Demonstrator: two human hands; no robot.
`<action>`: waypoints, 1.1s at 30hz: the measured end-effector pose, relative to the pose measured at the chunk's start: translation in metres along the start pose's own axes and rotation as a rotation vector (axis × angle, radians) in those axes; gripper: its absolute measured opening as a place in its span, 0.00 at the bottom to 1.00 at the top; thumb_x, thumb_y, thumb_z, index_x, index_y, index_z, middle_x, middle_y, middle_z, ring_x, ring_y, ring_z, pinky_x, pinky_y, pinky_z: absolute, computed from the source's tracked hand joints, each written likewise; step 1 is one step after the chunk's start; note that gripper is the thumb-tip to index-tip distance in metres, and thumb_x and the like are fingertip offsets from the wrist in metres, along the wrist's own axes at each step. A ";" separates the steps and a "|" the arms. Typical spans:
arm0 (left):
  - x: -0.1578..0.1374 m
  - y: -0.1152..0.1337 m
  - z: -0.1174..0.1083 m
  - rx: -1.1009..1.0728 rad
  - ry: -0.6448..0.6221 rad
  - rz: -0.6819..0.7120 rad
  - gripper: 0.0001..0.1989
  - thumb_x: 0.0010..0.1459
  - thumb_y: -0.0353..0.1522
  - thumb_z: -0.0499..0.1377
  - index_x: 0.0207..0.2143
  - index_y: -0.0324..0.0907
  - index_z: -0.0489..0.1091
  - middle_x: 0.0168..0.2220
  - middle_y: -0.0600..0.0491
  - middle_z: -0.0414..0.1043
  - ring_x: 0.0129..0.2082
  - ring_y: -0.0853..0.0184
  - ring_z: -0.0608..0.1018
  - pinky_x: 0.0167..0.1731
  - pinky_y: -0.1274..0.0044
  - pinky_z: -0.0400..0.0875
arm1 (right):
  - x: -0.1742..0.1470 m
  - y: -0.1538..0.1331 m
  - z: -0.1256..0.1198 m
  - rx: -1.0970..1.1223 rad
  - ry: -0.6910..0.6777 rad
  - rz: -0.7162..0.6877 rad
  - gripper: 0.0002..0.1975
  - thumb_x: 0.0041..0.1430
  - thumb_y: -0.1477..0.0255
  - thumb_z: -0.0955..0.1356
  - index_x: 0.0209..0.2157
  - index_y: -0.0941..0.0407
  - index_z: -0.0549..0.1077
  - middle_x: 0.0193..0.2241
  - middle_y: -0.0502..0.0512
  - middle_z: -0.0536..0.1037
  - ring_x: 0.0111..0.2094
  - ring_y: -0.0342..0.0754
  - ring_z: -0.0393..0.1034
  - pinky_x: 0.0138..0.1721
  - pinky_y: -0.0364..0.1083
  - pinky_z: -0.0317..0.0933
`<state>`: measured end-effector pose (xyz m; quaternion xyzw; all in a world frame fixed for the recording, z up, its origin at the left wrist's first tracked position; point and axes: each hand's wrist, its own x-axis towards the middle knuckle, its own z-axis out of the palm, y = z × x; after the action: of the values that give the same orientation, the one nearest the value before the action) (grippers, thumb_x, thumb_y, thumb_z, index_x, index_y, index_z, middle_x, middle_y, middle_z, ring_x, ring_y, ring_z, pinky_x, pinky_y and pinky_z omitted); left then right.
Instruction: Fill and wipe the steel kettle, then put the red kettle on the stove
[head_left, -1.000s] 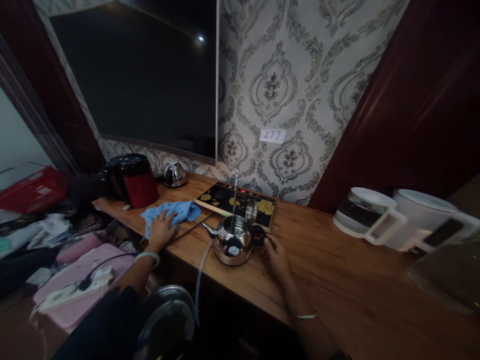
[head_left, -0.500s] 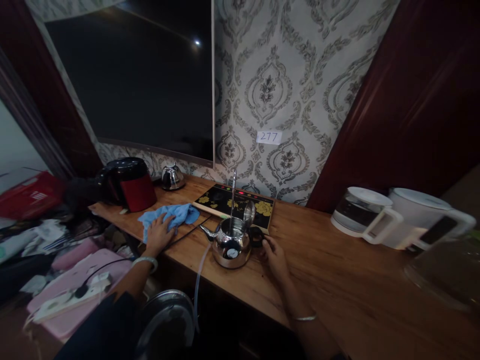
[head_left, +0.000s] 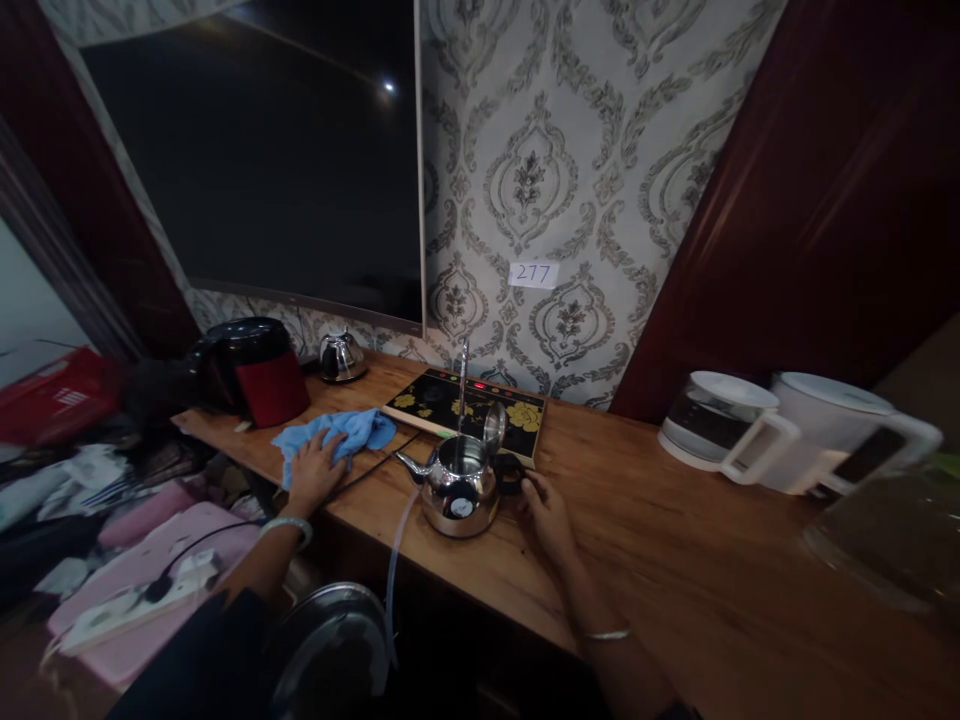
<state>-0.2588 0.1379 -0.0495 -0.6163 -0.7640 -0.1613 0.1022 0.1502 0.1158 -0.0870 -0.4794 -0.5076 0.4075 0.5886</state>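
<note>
A shiny steel kettle [head_left: 459, 500] stands near the front edge of the wooden counter, its spout to the left and its lid [head_left: 495, 425] tipped up. The upright metal spout [head_left: 463, 390] of the induction hob [head_left: 420, 398] shows above the kettle's mouth. At the kettle's black handle [head_left: 511, 473], my right hand [head_left: 549, 515] has its fingers curled, thumb and forefinger against it. My left hand [head_left: 316, 470] lies with fingers spread on a crumpled blue cloth [head_left: 369, 428], left of the kettle.
A red and black electric kettle [head_left: 274, 385] and a small steel teapot [head_left: 342, 357] stand at the back left. Right of me are a glass jug [head_left: 709, 420] and a white pitcher [head_left: 825, 430]. A clear hose [head_left: 394, 560] hangs over the counter's front edge.
The whole view has shifted slightly. Both hands, the kettle and the cloth keep their places relative to one another.
</note>
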 end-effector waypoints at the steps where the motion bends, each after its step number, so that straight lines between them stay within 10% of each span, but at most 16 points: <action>1: 0.000 0.000 0.000 0.003 -0.002 0.002 0.24 0.61 0.37 0.52 0.60 0.46 0.66 0.65 0.43 0.58 0.59 0.48 0.66 0.56 0.56 0.61 | 0.000 0.000 0.000 0.002 -0.004 0.001 0.31 0.50 0.47 0.69 0.44 0.58 0.76 0.19 0.49 0.73 0.20 0.46 0.66 0.21 0.44 0.60; 33: -0.001 0.007 -0.007 0.017 -0.040 -0.016 0.25 0.62 0.38 0.51 0.61 0.44 0.65 0.66 0.42 0.56 0.59 0.47 0.65 0.56 0.56 0.61 | -0.001 -0.004 -0.001 0.027 -0.002 -0.013 0.27 0.51 0.49 0.69 0.42 0.57 0.76 0.20 0.49 0.73 0.20 0.45 0.65 0.21 0.44 0.60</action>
<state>-0.2519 0.1357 -0.0425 -0.6125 -0.7720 -0.1432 0.0910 0.1505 0.1139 -0.0835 -0.4679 -0.5056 0.4111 0.5971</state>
